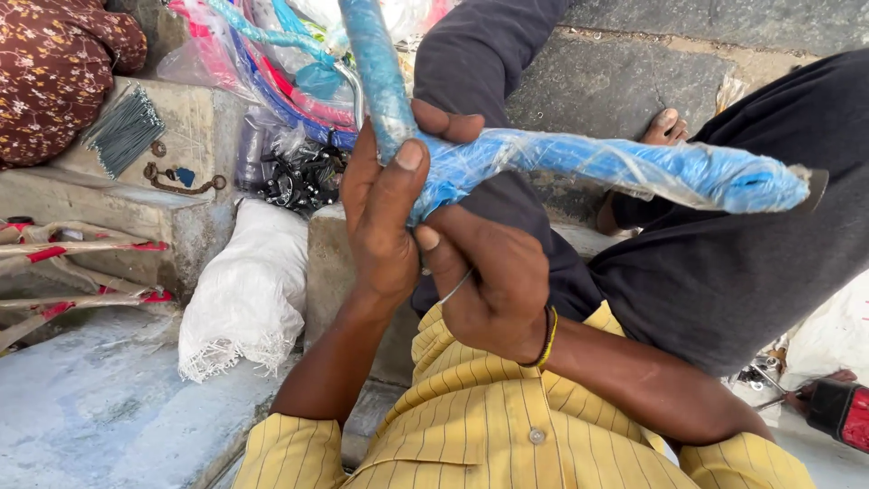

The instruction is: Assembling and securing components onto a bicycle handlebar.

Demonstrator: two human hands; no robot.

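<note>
A blue bent metal frame part [615,167], wrapped in clear plastic film, lies across my lap and runs up past the top of the view. At its bend my left hand [385,213] is wrapped around it, thumb on top. Just below and to the right, my right hand [493,281] pinches the wrapping at the underside of the bend, fingers curled; a black and yellow band sits on that wrist. My yellow striped shirt and dark trousers fill the lower and right part of the view.
A white woven sack [249,294] lies on the stone floor at left. Behind it are a bundle of thin metal spokes [122,131], a bag of black parts [299,172] and more wrapped coloured frames [272,72]. A red tool [842,412] lies at the right edge.
</note>
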